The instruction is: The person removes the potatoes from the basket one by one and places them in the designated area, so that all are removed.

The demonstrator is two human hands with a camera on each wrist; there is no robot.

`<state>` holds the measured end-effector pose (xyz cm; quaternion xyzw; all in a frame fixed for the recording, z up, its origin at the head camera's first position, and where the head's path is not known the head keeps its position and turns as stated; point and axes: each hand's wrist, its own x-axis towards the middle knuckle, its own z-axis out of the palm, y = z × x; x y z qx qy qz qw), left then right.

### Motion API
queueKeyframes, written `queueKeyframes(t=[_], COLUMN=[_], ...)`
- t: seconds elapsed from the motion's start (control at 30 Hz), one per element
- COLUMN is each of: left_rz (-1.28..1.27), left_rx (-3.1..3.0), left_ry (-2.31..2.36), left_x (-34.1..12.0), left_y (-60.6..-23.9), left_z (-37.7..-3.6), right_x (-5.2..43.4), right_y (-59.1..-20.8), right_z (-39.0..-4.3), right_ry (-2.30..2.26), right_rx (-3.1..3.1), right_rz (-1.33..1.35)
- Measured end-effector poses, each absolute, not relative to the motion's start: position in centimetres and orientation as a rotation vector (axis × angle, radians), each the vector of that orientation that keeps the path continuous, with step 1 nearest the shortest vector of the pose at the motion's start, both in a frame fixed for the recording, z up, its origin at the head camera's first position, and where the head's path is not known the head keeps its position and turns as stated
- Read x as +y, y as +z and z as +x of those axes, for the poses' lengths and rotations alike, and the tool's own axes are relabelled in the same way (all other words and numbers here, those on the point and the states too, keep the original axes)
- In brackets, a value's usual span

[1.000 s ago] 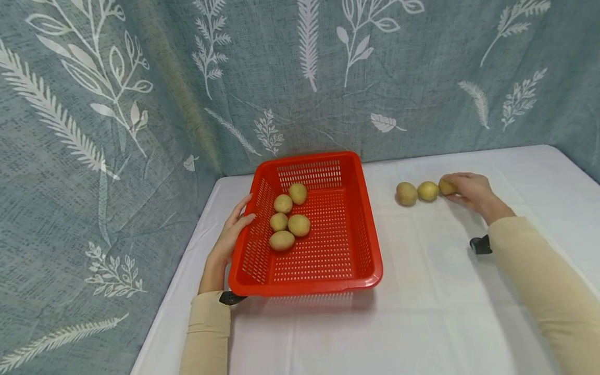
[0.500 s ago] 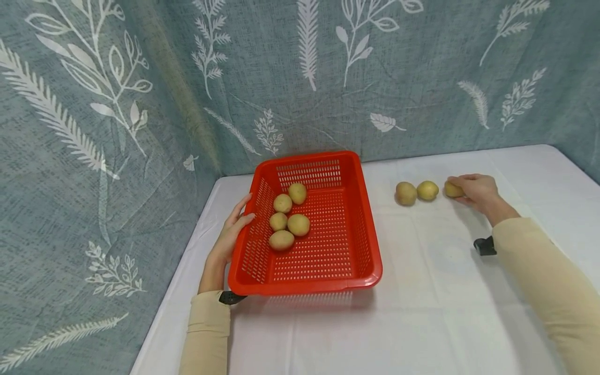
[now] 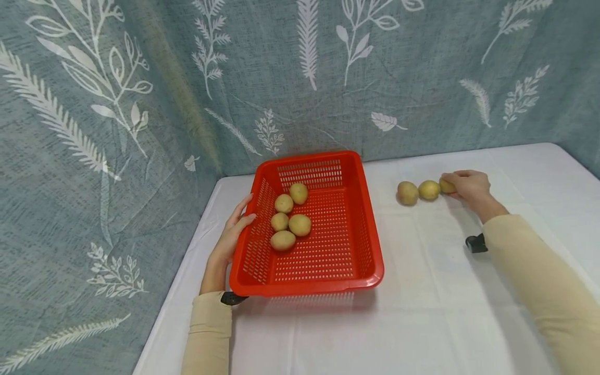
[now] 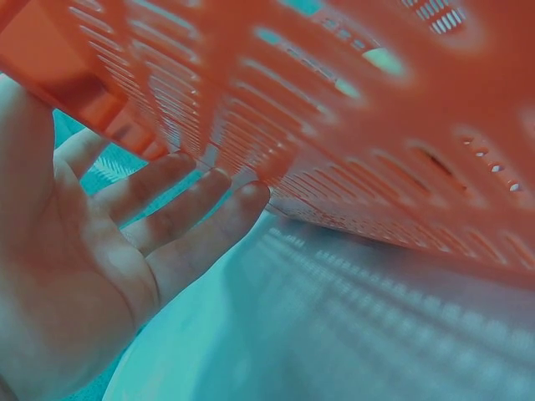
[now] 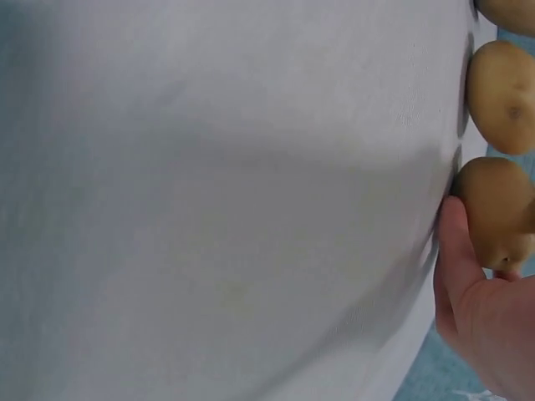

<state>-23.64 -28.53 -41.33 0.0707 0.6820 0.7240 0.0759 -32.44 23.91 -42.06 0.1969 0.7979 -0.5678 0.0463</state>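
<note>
In the head view, a red plastic basket [image 3: 329,234] with slotted walls stands left of centre on the white cloth. Several potatoes [image 3: 300,225] lie inside, grouped towards its left wall. My left hand [image 3: 227,239] grips the left rim; the left wrist view shows the fingers [image 4: 201,242] against the outer wall. At the far right, my right hand [image 3: 473,187] pinches a potato [image 3: 447,185] between thumb and fingers, low over the cloth. It is the right end of a short row, beside a yellowish potato [image 3: 429,190] and a browner potato [image 3: 407,193].
A white cloth [image 3: 422,323] covers the table. Behind it and along the left hangs a blue-green curtain [image 3: 290,78] with white leaf prints. The basket's right wall [image 3: 367,224] stands between its inside and the potato row.
My right hand shifted slightly right with its potato, opening a gap in the row, then came back left to close beside the middle potato. My left hand and the basket stay put.
</note>
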Motion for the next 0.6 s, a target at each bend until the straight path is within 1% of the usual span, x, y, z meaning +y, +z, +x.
queueKeyframes(t=[0.6], left_rz=[0.211], left_rx=[2.058], left_ry=[2.169], left_x=[-28.39], left_y=[-41.22], left_z=[-23.68], right_x=[23.77], right_y=[-41.72], right_z=[-31.52], right_ry=[-1.591], right_rx=[2.538], right_rz=[0.611])
